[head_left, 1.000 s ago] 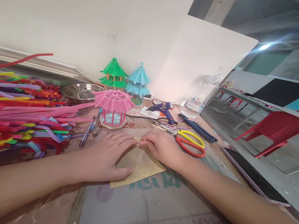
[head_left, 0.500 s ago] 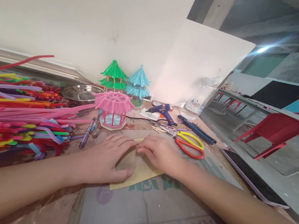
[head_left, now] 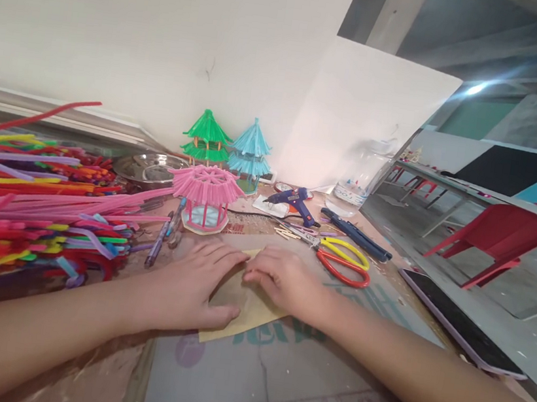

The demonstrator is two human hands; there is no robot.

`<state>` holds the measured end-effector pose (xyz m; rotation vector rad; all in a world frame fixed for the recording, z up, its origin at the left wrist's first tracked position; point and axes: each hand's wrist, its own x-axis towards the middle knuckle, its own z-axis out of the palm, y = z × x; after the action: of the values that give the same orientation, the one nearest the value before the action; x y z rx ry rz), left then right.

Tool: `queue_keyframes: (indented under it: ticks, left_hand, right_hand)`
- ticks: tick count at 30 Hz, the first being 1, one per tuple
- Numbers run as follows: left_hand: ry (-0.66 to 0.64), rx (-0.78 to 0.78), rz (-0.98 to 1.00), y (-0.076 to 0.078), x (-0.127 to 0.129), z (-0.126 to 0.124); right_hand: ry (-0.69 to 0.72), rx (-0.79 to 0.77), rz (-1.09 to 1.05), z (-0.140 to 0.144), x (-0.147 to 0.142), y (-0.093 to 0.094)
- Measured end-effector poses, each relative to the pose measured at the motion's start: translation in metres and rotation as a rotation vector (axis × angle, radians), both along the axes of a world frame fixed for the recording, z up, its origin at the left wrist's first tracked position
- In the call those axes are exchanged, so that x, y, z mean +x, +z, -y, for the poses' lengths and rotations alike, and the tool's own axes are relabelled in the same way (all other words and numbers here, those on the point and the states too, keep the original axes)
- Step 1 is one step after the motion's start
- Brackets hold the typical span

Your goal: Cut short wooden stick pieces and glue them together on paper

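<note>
A sheet of yellow paper (head_left: 233, 315) lies on a grey printed board (head_left: 313, 385) in front of me. My left hand (head_left: 198, 284) rests flat over the sheet's left part, fingers stretched out and thumb spread apart. Across from it, my right hand (head_left: 290, 283) has its fingers curled in against the paper, close to my left fingertips. Whatever the right fingers hold, if anything, is hidden. Just beyond my left hand stands a pink model pavilion (head_left: 208, 186). Scissors (head_left: 344, 264) with yellow and red handles lie beyond my right hand.
Many coloured pipe cleaners (head_left: 24, 215) are heaped at left, beside a metal plate (head_left: 147, 167). Green (head_left: 206, 137) and light blue (head_left: 252, 146) model towers stand behind. A glue gun (head_left: 295, 203), blue-handled tool (head_left: 356, 234), clear plastic container (head_left: 352, 186) and phone (head_left: 460, 322) lie right.
The whole view has shifted slightly. Both hands stay on the yellow paper in nearly the same pose, with the right fingers moved only a little.
</note>
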<state>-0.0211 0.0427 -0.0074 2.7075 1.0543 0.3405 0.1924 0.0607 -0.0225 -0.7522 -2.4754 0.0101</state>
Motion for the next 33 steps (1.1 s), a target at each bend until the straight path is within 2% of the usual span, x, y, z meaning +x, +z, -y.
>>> queue_keyframes:
  ticks: [2, 6, 10, 13, 16, 20, 23, 27, 33]
  left_hand:
    - [0.0, -0.002, 0.009, 0.0, 0.0, 0.0]
    - [-0.013, 0.0, -0.006, 0.001, 0.0, 0.0]
    - [0.005, -0.005, 0.0, 0.001, -0.001, 0.0]
    - [0.008, -0.012, -0.006, 0.001, -0.001, 0.0]
    - [0.037, -0.04, -0.014, 0.001, -0.001, 0.0]
    - [0.035, -0.049, -0.013, 0.003, 0.0, 0.001]
    - [0.034, -0.051, -0.013, 0.005, 0.0, 0.001]
    - [0.024, -0.043, -0.003, 0.003, 0.0, 0.001]
    - [0.026, -0.03, 0.011, -0.001, -0.002, -0.001]
  right_hand:
    - [0.04, -0.018, 0.011, -0.001, 0.001, 0.0]
    - [-0.089, 0.005, -0.014, -0.004, 0.002, 0.0]
    - [0.004, -0.065, -0.003, -0.005, 0.002, -0.001]
    - [-0.133, -0.165, -0.084, -0.009, 0.005, 0.001]
    - [-0.174, -0.457, -0.389, -0.011, 0.008, 0.002]
    - [0.03, -0.932, -0.91, -0.003, 0.005, 0.006]
    - [0.172, -1.116, -1.014, 0.009, 0.0, 0.009]
    - [0.244, -1.167, -0.983, 0.019, -0.003, 0.013]
    - [0.186, -1.162, -0.971, 0.02, -0.003, 0.013]
